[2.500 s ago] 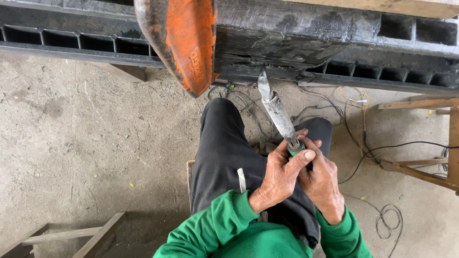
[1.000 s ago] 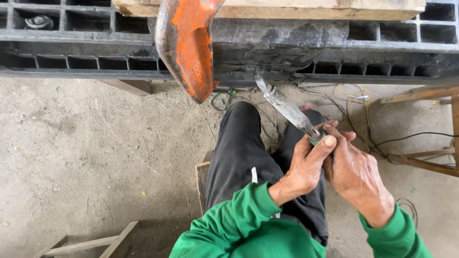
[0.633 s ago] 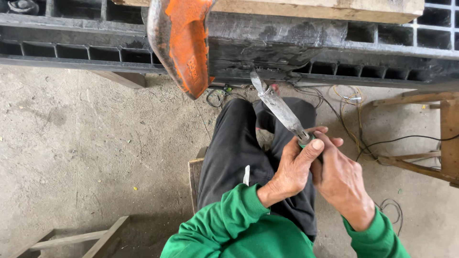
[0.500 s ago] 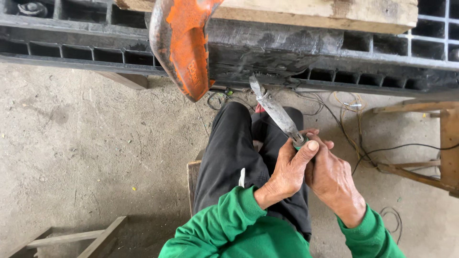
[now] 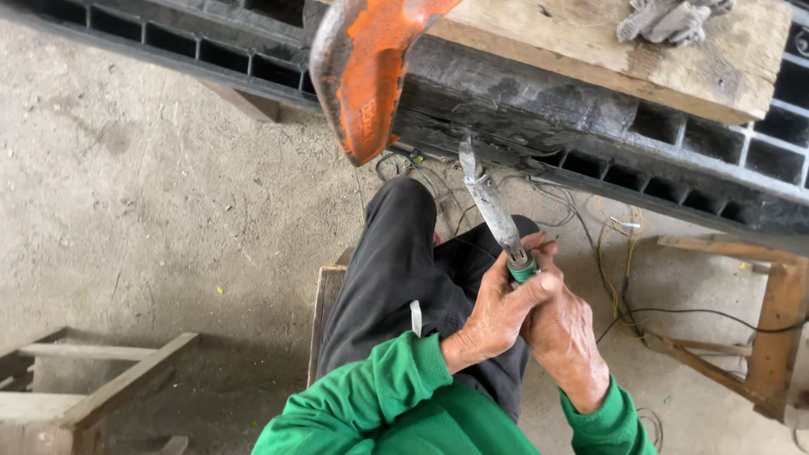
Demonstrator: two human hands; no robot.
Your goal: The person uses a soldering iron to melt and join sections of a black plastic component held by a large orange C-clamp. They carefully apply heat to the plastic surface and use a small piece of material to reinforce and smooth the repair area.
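Both hands remain clasped on the soldering iron (image 5: pixel 495 215): left hand (image 5: pixel 497 312) pinches its green collar, right hand (image 5: pixel 566 337) grips below; tip now points to 11 o'clock (toward the orange housing (image 5: pixel 366 72)).

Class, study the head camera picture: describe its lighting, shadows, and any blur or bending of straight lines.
Head view: soft, even daylight, no glare; faint shadow under the wooden stool. The left hand, right hand and metal tool are sharp; the orange object close overhead looks slightly soft. The black pallet runs slanted, with slight wide-angle bending.
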